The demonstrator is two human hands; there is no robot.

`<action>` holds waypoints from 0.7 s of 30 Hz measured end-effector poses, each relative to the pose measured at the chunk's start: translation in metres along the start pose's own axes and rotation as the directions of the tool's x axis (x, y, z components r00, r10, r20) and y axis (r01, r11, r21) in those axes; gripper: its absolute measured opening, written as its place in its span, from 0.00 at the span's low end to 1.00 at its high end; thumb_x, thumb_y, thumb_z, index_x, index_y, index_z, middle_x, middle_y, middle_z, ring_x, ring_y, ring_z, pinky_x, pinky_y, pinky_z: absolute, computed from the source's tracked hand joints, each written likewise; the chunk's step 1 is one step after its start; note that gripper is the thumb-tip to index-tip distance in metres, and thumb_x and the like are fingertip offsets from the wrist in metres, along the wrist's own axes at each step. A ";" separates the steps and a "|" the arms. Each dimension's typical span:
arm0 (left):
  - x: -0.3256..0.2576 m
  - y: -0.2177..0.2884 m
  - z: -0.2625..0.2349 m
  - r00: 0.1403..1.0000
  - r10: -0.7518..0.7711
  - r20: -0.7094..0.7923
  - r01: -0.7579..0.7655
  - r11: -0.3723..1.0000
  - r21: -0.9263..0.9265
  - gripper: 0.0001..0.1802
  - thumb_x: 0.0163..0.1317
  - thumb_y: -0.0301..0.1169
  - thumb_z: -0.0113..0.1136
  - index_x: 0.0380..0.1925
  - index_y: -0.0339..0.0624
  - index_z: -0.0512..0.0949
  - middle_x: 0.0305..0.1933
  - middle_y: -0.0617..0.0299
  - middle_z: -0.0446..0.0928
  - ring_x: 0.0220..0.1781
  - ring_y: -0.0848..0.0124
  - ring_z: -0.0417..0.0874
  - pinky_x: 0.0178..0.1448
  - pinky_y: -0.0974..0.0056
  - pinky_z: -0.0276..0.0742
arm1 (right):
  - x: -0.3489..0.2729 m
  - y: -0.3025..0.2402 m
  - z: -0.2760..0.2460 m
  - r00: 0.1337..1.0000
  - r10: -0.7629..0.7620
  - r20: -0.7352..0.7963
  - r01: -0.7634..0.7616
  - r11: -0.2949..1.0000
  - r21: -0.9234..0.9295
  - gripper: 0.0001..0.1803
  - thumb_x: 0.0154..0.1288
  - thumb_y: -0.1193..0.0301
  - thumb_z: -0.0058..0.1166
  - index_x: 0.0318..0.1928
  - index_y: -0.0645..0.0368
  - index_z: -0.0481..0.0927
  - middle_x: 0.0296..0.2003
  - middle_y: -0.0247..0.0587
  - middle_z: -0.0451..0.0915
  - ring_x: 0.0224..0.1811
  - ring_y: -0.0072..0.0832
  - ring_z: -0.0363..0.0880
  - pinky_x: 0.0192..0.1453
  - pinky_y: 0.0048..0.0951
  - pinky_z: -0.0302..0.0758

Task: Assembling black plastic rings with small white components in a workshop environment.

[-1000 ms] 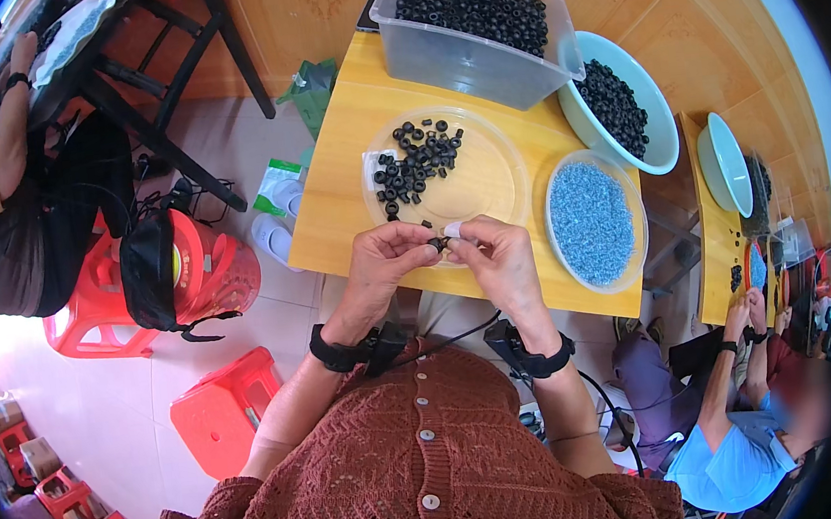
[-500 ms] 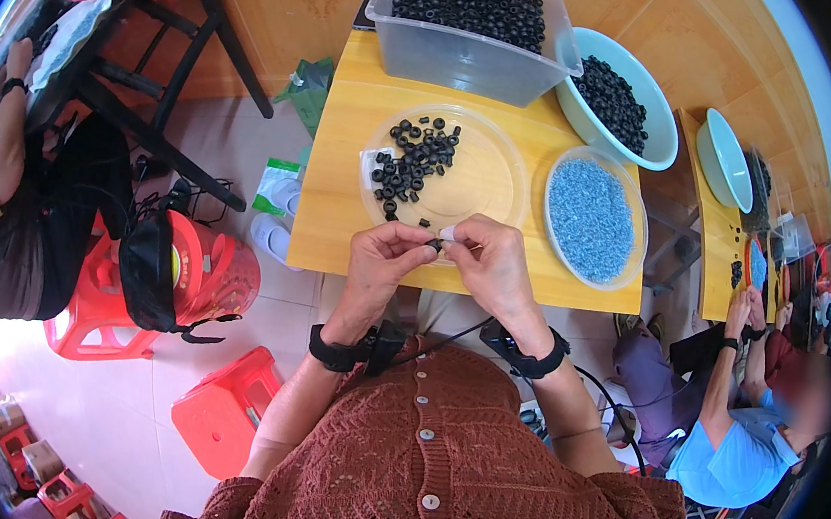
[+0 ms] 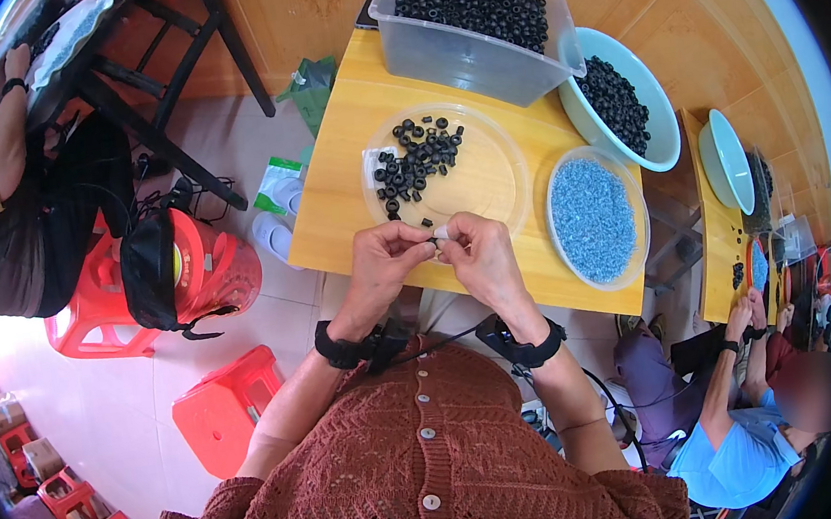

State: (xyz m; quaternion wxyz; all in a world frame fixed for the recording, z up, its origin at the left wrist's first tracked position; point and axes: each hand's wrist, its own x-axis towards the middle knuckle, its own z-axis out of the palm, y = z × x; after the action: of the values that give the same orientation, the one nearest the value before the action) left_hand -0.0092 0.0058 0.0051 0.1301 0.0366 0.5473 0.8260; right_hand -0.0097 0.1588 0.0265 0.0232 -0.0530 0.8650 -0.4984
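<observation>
Both my hands meet at the table's near edge, in front of a round clear tray. My left hand pinches a small black ring-like part between thumb and forefinger. My right hand closes on the same part from the other side, with a white cover on one fingertip. Most of the part is hidden by the fingers. Several loose black ring-shaped parts lie in the left half of the tray, and one sits just beyond my fingertips.
Behind the tray stands a clear plastic bin of black parts, with a pale green bowl of more beside it. A round clear dish of blue granules lies at right. Red stools stand at left; co-workers sit on both sides.
My right hand has shifted slightly left and its fingers have closed in, so the black part shows less. My left hand keeps its pinch.
</observation>
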 end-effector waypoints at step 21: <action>0.003 -0.008 0.010 0.977 0.034 -0.209 -0.001 0.987 0.159 0.03 0.50 0.19 0.60 0.27 0.33 0.79 0.27 0.62 0.79 0.28 0.79 0.77 0.35 0.75 0.74 | -0.007 -0.014 0.013 0.924 -0.361 -0.124 0.312 0.901 -0.300 0.18 0.44 0.82 0.54 0.40 0.60 0.70 0.29 0.46 0.74 0.32 0.44 0.74 0.33 0.40 0.71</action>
State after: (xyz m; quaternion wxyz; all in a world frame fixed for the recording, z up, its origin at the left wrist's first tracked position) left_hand -0.0088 0.0185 0.0020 0.0606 -0.0362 0.6213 0.7804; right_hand -0.0008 0.1409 0.0320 -0.1481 -0.1603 0.9019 -0.3727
